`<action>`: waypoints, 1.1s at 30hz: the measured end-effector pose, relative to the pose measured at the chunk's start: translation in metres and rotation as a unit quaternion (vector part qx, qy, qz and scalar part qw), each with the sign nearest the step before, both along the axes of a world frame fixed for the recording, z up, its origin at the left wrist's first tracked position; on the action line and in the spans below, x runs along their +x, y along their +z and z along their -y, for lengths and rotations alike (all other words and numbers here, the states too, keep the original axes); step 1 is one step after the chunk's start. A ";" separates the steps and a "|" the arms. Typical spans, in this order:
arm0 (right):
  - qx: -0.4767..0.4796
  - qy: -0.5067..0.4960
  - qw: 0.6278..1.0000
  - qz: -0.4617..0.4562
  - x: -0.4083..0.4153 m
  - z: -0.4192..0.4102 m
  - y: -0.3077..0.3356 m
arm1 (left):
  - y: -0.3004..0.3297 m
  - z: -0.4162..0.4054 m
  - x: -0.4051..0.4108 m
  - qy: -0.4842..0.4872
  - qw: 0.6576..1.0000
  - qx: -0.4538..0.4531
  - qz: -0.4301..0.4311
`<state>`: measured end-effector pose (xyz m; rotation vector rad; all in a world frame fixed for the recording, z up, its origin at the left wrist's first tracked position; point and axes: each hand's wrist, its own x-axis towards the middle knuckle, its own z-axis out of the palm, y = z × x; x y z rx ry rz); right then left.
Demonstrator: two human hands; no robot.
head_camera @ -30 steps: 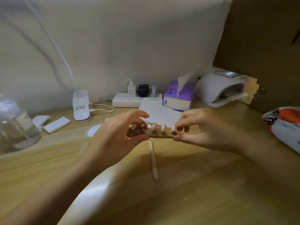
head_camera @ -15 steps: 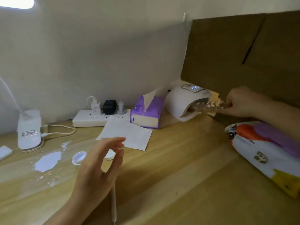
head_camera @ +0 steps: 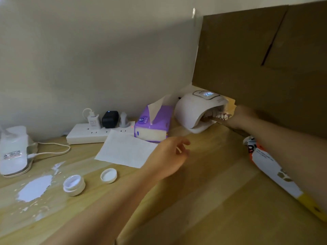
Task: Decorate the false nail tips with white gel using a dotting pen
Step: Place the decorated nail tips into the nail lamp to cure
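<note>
The right hand (head_camera: pixel 243 116) pinches a strip of glossy nail tips (head_camera: pixel 219 116) at the mouth of a smooth white domed lamp (head_camera: pixel 192 110). The left hand (head_camera: pixel 169 156) hovers over the wooden bench (head_camera: pixel 203 191), fingers loosely curled, empty. A round white gel jar (head_camera: pixel 74 184) sits open.

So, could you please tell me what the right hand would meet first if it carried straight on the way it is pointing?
Most likely the inside of the nail lamp: the right hand points left into its opening, holding the strip of nail tips already at the mouth. How deep the strip reaches is unclear.
</note>
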<state>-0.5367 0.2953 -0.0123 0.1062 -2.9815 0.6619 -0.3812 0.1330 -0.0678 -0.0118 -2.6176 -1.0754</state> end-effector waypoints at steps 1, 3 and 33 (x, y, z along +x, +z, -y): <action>0.000 -0.010 1.000 0.004 -0.005 0.002 -0.005 | -0.005 -0.005 -0.008 0.003 1.000 -0.002 0.005; -0.001 -0.027 1.000 0.005 -0.015 0.004 -0.014 | -0.015 -0.012 -0.017 0.007 1.000 -0.022 -0.004; -0.022 0.157 0.971 -0.181 -0.039 0.027 0.003 | -0.027 -0.014 -0.020 0.045 0.998 -0.013 -0.043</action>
